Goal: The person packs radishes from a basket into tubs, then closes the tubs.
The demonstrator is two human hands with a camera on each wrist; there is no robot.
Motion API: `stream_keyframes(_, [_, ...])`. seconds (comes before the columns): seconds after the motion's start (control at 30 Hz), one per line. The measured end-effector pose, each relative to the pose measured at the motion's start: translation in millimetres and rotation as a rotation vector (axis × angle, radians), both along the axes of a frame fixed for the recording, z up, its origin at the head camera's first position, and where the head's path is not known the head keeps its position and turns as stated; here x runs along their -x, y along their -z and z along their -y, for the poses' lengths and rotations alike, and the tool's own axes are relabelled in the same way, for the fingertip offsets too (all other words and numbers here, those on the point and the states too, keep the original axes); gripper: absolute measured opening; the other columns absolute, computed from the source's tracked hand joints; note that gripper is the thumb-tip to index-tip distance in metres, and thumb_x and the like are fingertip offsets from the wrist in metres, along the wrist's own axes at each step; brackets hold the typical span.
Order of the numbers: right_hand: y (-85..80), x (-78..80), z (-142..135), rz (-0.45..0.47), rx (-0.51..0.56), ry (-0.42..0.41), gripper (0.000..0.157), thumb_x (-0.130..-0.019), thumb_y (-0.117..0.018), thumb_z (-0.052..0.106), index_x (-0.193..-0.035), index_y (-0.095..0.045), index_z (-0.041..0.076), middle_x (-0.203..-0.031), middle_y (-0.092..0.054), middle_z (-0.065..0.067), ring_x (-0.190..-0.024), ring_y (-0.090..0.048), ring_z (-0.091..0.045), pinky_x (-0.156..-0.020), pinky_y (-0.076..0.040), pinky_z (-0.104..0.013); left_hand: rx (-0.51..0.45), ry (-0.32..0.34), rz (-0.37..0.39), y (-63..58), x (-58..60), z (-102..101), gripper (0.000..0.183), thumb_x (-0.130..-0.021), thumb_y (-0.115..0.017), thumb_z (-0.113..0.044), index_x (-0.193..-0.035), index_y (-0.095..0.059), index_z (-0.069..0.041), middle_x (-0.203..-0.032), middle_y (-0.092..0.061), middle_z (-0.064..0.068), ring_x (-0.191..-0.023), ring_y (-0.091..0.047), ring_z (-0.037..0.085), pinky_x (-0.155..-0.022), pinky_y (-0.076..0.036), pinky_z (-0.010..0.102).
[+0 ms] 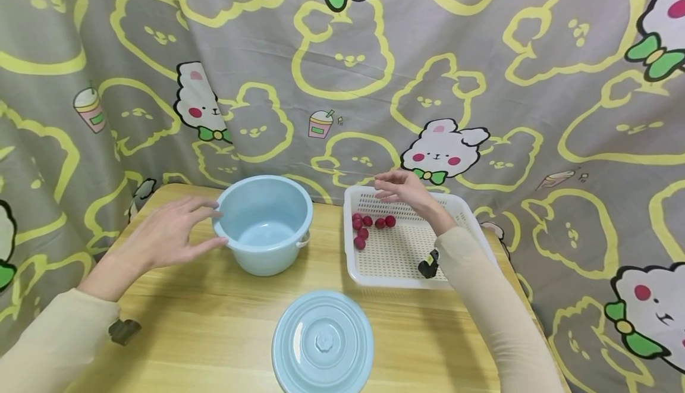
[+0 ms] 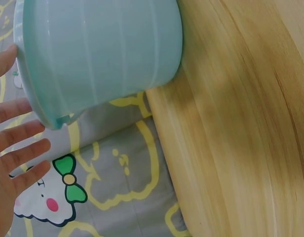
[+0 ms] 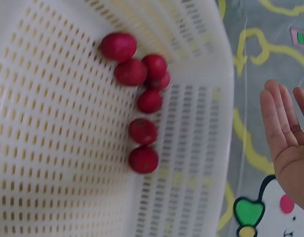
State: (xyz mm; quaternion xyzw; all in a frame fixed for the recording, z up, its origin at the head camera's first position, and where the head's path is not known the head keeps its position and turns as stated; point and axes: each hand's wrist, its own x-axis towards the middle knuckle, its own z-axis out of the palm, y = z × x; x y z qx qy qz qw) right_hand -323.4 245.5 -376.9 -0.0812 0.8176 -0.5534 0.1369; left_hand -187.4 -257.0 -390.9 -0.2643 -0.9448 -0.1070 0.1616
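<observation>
A light blue bucket (image 1: 267, 259) stands upright at the left back of the table. My left hand (image 1: 173, 230) is at its left rim, fingers spread and thumb apart; the fingertips look to be on or just by the rim. In the left wrist view, the bucket's ribbed side (image 2: 102, 49) shows beside that hand (image 2: 14, 153). My right hand (image 1: 404, 191), holding nothing, hovers over the back of a white perforated basket (image 1: 351, 265). Several small round red fruits (image 1: 362, 233) lie in the basket's left part; their exact kind is unclear. In the right wrist view, the hand's fingers (image 3: 275, 118) are extended.
A round light blue lid (image 1: 323, 342) with a central knob lies flat at the table's front middle. The wooden table (image 1: 214, 321) ends against a grey patterned curtain (image 1: 257, 54) behind. A small white handle fitting (image 1: 303, 241) sticks out at the bucket's right side.
</observation>
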Motion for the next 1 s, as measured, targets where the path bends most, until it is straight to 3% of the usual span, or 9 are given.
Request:
stream_keyframes(0.2, [13.0, 3.9, -17.2, 0.028, -0.030, 0.018, 0.050, -0.103, -0.070, 0.028, -0.141, -0.060, -0.002, -0.141, -0.064, -0.029, -0.125, -0.068, -0.047, -0.107, -0.059, -0.051, 0.005, -0.011, 0.019, -0.5, -0.4, -0.2, 0.052, -0.088, -0.080, -0.052, -0.118, -0.077, -0.011, -0.133, -0.070, 0.017, -0.121, -0.068, 0.044, -0.098, -0.056, 0.065])
stream_keyframes(0.77, [39.8, 6.7, -45.6, 0.118, -0.143, 0.046, 0.049, -0.105, -0.067, 0.029, -0.143, -0.059, 0.000, -0.144, -0.061, -0.031, -0.129, -0.067, -0.042, -0.107, -0.060, -0.045, -0.005, -0.009, 0.004, 1.3, -0.9, 0.1, 0.051, -0.087, -0.081, -0.051, -0.118, -0.077, -0.011, -0.131, -0.071, 0.016, -0.119, -0.069, 0.042, -0.097, -0.057, 0.064])
stream_keyframes(1.0, [45.6, 7.1, -51.3, 0.121, -0.175, 0.046, 0.048, -0.105, -0.067, 0.027, -0.143, -0.061, -0.001, -0.143, -0.065, -0.027, -0.122, -0.072, -0.033, -0.105, -0.061, -0.044, -0.008, -0.010, 0.013, 1.6, -0.7, 0.2, 0.052, -0.087, -0.081, -0.053, -0.118, -0.077, -0.011, -0.132, -0.071, 0.016, -0.120, -0.068, 0.042, -0.098, -0.056, 0.065])
